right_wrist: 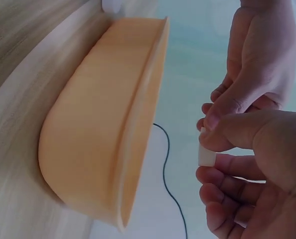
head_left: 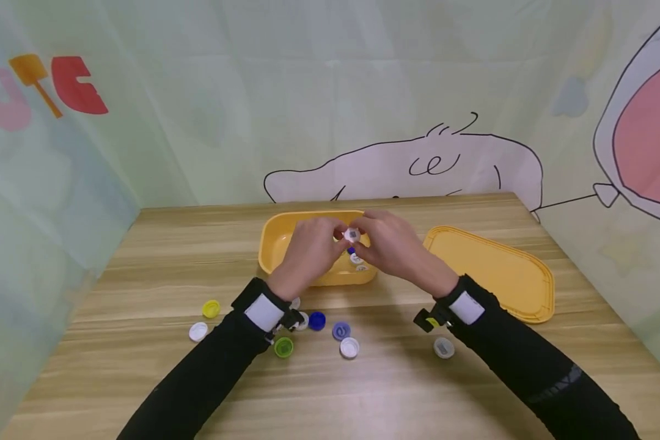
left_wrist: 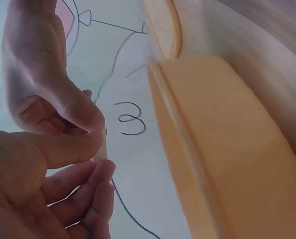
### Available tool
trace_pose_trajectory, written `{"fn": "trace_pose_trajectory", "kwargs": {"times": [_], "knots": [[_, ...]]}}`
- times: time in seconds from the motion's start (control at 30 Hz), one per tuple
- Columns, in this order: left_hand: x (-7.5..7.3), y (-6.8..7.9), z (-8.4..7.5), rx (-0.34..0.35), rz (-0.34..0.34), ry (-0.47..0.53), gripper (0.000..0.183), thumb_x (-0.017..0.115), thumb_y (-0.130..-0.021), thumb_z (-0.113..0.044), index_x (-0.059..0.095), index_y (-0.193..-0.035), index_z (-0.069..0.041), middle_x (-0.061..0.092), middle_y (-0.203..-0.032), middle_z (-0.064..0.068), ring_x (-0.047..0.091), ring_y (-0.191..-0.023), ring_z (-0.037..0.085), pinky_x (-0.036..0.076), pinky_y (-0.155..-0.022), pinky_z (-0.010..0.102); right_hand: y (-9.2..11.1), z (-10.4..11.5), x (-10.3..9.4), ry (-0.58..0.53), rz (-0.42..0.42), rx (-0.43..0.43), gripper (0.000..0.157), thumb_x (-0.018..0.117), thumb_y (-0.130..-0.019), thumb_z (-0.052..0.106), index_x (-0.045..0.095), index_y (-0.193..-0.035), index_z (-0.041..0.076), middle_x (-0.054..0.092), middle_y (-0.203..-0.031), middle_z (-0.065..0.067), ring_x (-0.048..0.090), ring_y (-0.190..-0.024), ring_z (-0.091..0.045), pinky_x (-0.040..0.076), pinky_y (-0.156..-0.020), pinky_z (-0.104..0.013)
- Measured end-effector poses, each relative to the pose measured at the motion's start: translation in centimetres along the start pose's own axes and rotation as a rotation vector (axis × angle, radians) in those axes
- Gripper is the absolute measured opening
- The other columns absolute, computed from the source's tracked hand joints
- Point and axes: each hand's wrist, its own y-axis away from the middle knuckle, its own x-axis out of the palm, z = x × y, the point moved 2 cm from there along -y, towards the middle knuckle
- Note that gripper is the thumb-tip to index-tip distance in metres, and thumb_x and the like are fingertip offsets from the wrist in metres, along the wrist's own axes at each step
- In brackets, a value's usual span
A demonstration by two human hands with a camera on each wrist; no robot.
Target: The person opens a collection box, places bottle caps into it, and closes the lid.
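Observation:
A white bottle cap with a grey square mark on its face is held above a yellow-orange plastic box. My left hand pinches its left side between thumb and fingers. On the opposite side my right hand pinches it too, and both hands' fingertips nearly meet. Seen edge-on in the right wrist view, the white cap is partly covered by fingers. Inside the box lie several caps, among them a white one; the hands hide part of the interior.
The box's yellow lid lies flat on the right of the wooden table. Loose caps are scattered nearer me: yellow, white, green, dark blue, light blue, and another white cap beneath the right forearm.

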Motion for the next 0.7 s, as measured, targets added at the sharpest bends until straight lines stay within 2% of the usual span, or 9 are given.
{"fn": "trace_pose_trajectory", "kwargs": {"times": [0.1,0.27,0.5,0.7], "knots": [[0.3,-0.6,0.8,-0.033,-0.009,0.011,0.02,0.076,-0.096,-0.02,0.078,-0.11,-0.006,0.075,-0.093,0.005,0.062,-0.079,0.019,0.047,-0.075,0.03,-0.8,-0.4,1.0,-0.021,0.001,0.0,0.023,0.082,-0.087,0.011,0.076,-0.106,0.0,0.069,-0.093,-0.012,0.063,-0.084,-0.026,0.054,-0.071,-0.037],[0.9,-1.4,1.7,-0.075,0.012,0.027,0.018,0.076,-0.096,-0.02,0.079,-0.106,-0.004,0.068,-0.08,0.004,0.059,-0.072,0.02,0.042,-0.065,0.027,-1.8,-1.0,2.4,-0.044,0.032,0.011,0.023,0.082,-0.087,0.008,0.075,-0.107,-0.003,0.07,-0.096,-0.015,0.063,-0.086,-0.027,0.055,-0.075,-0.038],[2.0,-2.0,3.1,-0.125,0.058,0.021,0.019,0.075,-0.097,-0.016,0.078,-0.108,-0.001,0.071,-0.086,0.008,0.06,-0.072,0.021,0.043,-0.063,0.026,-2.8,-1.8,4.3,-0.059,0.115,0.03,0.024,0.082,-0.089,0.01,0.075,-0.109,-0.001,0.072,-0.098,-0.013,0.065,-0.089,-0.027,0.056,-0.076,-0.036],[3.0,-2.1,4.0,-0.204,0.127,0.067,0.019,0.074,-0.097,-0.013,0.078,-0.11,0.0,0.069,-0.086,0.009,0.061,-0.067,0.019,0.041,-0.057,0.024,-3.0,-2.2,5.5,-0.077,0.165,0.044,0.023,0.083,-0.087,0.009,0.076,-0.106,0.0,0.071,-0.097,-0.012,0.067,-0.091,-0.026,0.057,-0.076,-0.037]]}}
